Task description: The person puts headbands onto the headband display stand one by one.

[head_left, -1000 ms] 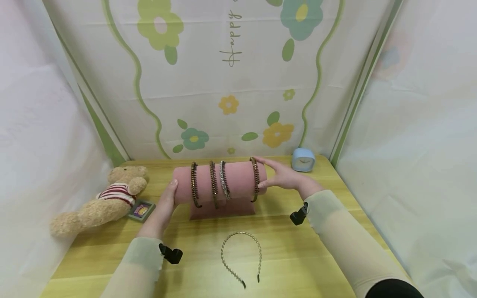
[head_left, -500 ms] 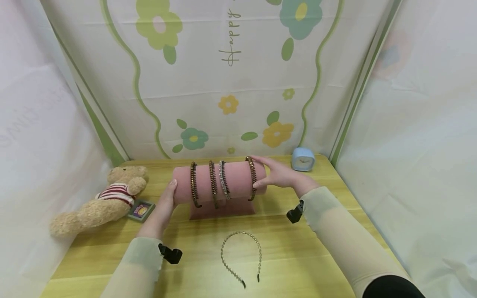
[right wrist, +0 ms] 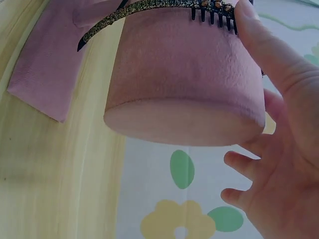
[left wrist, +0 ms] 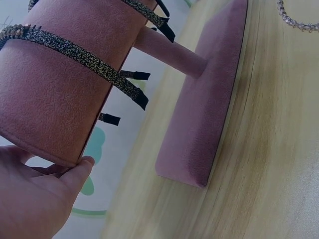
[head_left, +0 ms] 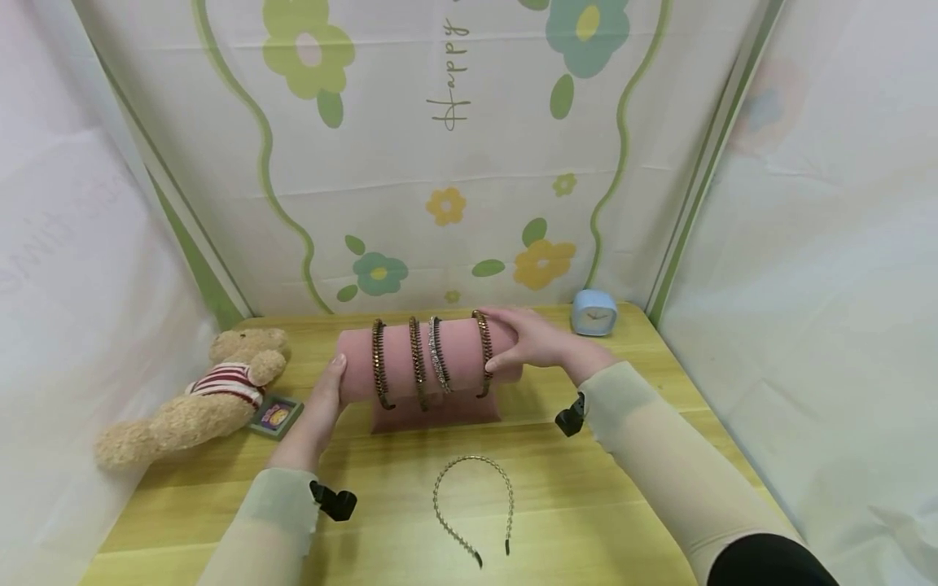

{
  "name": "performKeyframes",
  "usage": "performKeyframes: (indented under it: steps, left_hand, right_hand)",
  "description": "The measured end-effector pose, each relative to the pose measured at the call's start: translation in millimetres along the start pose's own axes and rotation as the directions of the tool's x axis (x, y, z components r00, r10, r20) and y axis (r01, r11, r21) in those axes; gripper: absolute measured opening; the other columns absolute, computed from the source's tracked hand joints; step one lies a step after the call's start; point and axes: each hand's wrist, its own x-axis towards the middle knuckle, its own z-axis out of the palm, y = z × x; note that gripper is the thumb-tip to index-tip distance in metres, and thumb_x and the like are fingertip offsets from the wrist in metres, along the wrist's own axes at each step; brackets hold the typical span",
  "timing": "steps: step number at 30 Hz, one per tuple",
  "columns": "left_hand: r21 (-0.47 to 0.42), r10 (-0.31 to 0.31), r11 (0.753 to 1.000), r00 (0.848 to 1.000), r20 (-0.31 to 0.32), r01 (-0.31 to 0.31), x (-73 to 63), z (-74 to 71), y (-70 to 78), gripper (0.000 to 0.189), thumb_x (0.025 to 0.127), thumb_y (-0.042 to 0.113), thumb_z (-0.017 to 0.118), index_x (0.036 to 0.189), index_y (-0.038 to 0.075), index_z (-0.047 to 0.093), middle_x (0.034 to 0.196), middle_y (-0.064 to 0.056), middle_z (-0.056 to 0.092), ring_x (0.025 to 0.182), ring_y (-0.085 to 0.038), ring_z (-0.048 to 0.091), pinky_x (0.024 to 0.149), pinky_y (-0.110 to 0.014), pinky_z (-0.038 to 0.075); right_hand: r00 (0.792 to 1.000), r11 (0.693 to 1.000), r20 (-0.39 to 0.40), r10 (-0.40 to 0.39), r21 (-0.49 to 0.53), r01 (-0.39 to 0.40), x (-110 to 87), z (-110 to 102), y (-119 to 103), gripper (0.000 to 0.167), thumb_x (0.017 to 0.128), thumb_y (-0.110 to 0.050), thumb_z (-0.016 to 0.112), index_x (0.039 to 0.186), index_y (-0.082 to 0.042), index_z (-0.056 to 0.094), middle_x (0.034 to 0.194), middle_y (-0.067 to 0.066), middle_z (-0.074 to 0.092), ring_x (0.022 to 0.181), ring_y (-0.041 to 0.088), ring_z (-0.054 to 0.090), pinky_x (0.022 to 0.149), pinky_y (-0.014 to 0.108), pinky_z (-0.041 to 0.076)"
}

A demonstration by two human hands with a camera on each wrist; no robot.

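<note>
A pink velvet headband stand (head_left: 463, 350) with a horizontal roll carries several toothed headbands. My left hand (head_left: 322, 407) grips the roll's left end, its thumb on the near rim in the left wrist view. Near the other end, my right hand (head_left: 538, 338) holds the rightmost bronze headband (head_left: 486, 350) between thumb and fingers, reaching over the roll. In the right wrist view, the thumb presses on the headband's beaded part (right wrist: 212, 6), while the lower fingers stay spread off the roll. A silver headband (head_left: 438, 354) and two more bronze ones sit farther left.
A thin beaded headband (head_left: 472, 457) lies on the wooden table (head_left: 586, 505) in front of the stand. At left are a teddy bear (head_left: 198, 415) and a small framed picture (head_left: 276, 416). A blue clock (head_left: 594, 312) stands at the back right.
My right hand has slid the rightmost headband leftward along the roll, baring more of its right end. The left hand keeps its hold on the left end.
</note>
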Motion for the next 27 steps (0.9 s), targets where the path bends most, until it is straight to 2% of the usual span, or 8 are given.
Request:
performKeyframes:
  steps: [7, 13, 18, 27]
  left_hand:
    - [-0.002, 0.005, 1.000, 1.000, 0.004, -0.005, -0.1, -0.4, 0.2, 0.091, 0.094, 0.076, 0.020, 0.160, 0.017, -0.001, 0.165, -0.004, 0.001, 0.149, -0.024, 0.004, 0.119, -0.047, 0.012]
    - [-0.001, 0.001, 1.000, 1.000, 0.004, -0.001, -0.5, -0.4, 0.0, 0.091, 0.094, 0.076, 0.021, 0.160, 0.017, 0.000, 0.165, -0.005, 0.002, 0.149, -0.025, 0.005, 0.119, -0.047, 0.012]
    - [0.000, 0.006, 1.000, 1.000, 0.003, -0.006, 0.0, 0.0, -0.8, 0.091, 0.094, 0.076, 0.020, 0.160, 0.017, 0.000, 0.165, -0.005, 0.003, 0.149, -0.025, 0.006, 0.119, -0.047, 0.012]
    - [0.000, 0.011, 1.000, 1.000, 0.006, -0.011, -0.6, -0.4, -0.3, 0.090, 0.094, 0.076, 0.020, 0.160, 0.017, 0.000, 0.164, -0.005, 0.003, 0.149, -0.025, 0.005, 0.119, -0.048, 0.011]
  right_hand:
    - [1.000, 0.995, 0.014, 0.010, -0.103, -0.009, 6.0, 1.3, -14.4, 0.100, 0.071, -0.059, 0.083, 0.155, -0.032, 0.035, 0.153, 0.006, 0.038, 0.138, 0.029, 0.034, 0.111, 0.051, 0.030]
    - [1.000, 0.989, 0.024, 0.006, -0.147, -0.003, 10.1, 3.5, -19.6, 0.101, 0.072, -0.060, 0.082, 0.155, -0.032, 0.033, 0.156, 0.010, 0.034, 0.143, 0.031, 0.027, 0.115, 0.053, 0.019]
    - [1.000, 0.986, 0.028, 0.014, -0.168, -0.009, 13.0, 5.6, -23.6, 0.101, 0.072, -0.062, 0.081, 0.156, -0.033, 0.032, 0.156, 0.008, 0.033, 0.144, 0.031, 0.024, 0.117, 0.052, 0.014]
    - [0.999, 0.983, 0.035, 0.030, -0.183, -0.023, 17.9, 7.0, -33.5, 0.100, 0.072, -0.060, 0.082, 0.155, -0.034, 0.032, 0.154, 0.007, 0.036, 0.142, 0.030, 0.028, 0.116, 0.051, 0.017]
